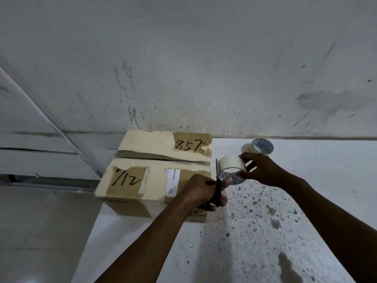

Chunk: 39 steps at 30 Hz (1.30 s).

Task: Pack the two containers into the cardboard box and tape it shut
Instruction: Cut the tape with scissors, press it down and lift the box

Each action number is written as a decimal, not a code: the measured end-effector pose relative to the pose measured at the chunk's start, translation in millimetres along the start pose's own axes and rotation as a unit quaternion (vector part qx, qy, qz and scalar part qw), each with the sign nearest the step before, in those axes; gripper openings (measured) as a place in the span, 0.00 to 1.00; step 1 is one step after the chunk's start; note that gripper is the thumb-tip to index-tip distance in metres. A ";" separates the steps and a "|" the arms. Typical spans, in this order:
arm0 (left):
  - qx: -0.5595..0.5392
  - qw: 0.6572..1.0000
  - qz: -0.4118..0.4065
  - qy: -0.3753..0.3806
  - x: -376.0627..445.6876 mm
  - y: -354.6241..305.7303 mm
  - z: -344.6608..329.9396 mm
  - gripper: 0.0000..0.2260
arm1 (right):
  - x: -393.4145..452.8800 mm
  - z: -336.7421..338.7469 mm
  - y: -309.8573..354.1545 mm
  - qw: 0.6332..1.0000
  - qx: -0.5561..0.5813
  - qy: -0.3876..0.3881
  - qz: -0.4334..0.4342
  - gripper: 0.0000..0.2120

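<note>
Our left grip (201, 193) clutches black scissors (217, 186) at the closed brown cardboard box's (155, 160) right edge; our right grip (259, 168) pinches a cream tape roll (230, 165) over bare speckled white desk (255, 221).

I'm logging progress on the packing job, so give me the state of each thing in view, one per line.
Brown cardboard box: flaps closed, centre seam untaped.
White tape roll: held in right hand.
Black scissors: gripped by left hand, blades up beside roll.
Second tape roll: lying untouched on counter.

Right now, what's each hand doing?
Left hand: grips the scissors, blades pointing up beside the tape.
Right hand: holds the tape roll by its rim.
</note>
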<state>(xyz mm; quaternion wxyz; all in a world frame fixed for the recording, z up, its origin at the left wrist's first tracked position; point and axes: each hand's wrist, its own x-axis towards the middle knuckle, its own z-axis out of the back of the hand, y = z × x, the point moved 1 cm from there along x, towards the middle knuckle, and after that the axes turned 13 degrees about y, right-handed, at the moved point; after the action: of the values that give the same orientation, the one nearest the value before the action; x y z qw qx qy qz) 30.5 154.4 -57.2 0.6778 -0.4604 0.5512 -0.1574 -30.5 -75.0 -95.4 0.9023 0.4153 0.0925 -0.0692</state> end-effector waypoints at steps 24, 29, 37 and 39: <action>0.014 1.000 0.020 -0.002 4.9 -6.2 -0.1 0.25 | -2.4 -0.3 -8.0 1.000 0.029 -0.004 0.003 0.18; 0.014 1.000 0.016 0.000 5.8 -3.8 0.2 0.24 | -1.1 -2.2 -6.9 0.999 0.035 0.002 0.010 0.18; 0.014 0.996 0.064 0.054 2.0 -16.9 -0.7 0.27 | -3.7 5.0 -5.5 0.999 0.028 -0.005 0.015 0.18; 0.020 0.997 0.062 0.048 5.7 -18.4 -2.1 0.28 | -4.4 5.9 -3.2 0.999 0.026 -0.007 0.020 0.18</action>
<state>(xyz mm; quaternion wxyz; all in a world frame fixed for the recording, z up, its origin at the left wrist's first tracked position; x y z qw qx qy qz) 35.9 139.6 -45.9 0.6678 -0.4040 0.6073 -0.1481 -34.8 -81.3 -93.0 0.8929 0.4403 0.0756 -0.0567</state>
